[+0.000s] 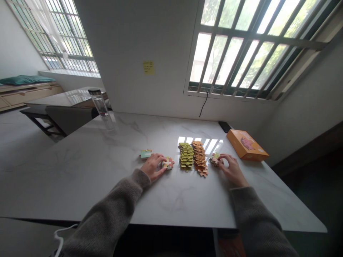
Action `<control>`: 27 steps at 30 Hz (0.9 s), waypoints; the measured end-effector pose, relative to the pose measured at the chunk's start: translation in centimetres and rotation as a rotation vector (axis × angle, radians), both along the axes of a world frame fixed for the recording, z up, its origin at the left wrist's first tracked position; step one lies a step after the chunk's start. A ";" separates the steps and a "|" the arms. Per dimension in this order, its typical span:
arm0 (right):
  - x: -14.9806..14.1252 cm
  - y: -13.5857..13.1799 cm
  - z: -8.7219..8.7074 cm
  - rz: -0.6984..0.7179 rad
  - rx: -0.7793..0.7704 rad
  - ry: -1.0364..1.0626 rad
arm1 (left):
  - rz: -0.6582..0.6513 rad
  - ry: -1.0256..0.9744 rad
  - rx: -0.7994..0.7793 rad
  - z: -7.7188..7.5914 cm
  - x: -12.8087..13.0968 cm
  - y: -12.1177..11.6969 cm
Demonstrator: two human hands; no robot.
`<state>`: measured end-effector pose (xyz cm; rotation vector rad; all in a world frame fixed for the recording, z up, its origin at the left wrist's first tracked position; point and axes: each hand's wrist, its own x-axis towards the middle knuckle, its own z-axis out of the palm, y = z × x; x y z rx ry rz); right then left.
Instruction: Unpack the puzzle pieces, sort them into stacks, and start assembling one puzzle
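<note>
two grey knit sleeves (107,214) reach in from the near edge of a white marble-look table (80,185). the left hand (153,167) lies curved with its fingertips against a small jigsaw piece (168,163), and the right hand (232,170) has its fingertips on a second multicoloured piece (215,159). neither hand is clenched, but whether either piece is actually being gripped or only touched i cannot tell. a third piece (146,154) lies flat just beyond the left hand. between the hands, side by side and almost touching, are a stack of yellow-green pieces (186,156) and a stack of orange pieces (199,158), both thick, knobbly-edged and shingled. their long axes run away from the person, the orange one fanning out toward the near right. farther right, an orange box (247,145) sits at an angle, with a pink picture on its lid and no lettering i can read. behind it lies a black phone (224,126). at the far left corner of the table stands a clear bottle with a dark cap (98,103). on the wall, a yellow sticky note (148,67) carries handwriting too small to read, beside a barred window (241,46).
</note>
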<state>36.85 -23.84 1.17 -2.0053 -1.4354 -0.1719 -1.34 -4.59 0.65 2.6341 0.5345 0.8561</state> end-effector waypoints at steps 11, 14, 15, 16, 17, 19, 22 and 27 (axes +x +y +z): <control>-5.1 1.7 1.7 0.006 0.132 -0.106 | -0.017 -0.086 -0.076 0.4 0.2 -0.1; -10.7 3.6 2.8 0.295 0.118 -0.011 | -0.038 -0.184 -0.103 0.7 0.2 -0.3; -12.5 4.3 2.9 0.362 0.092 0.044 | -0.041 -0.215 -0.108 0.9 0.2 -0.3; -14.2 5.0 2.9 0.413 0.059 0.109 | -0.044 -0.242 -0.113 1.0 0.2 -0.4; -15.7 5.8 2.8 0.469 0.022 0.185 | -0.052 -0.264 -0.118 1.1 0.2 -0.4; -17.9 7.2 2.3 0.571 -0.029 0.377 | -0.064 -0.303 -0.123 1.3 0.1 -0.6; -19.4 8.9 1.6 0.610 0.029 0.671 | -0.075 -0.335 -0.090 1.4 0.1 -0.8; -19.2 9.3 1.6 0.597 0.126 0.870 | -0.059 -0.293 0.005 1.8 -0.3 -1.5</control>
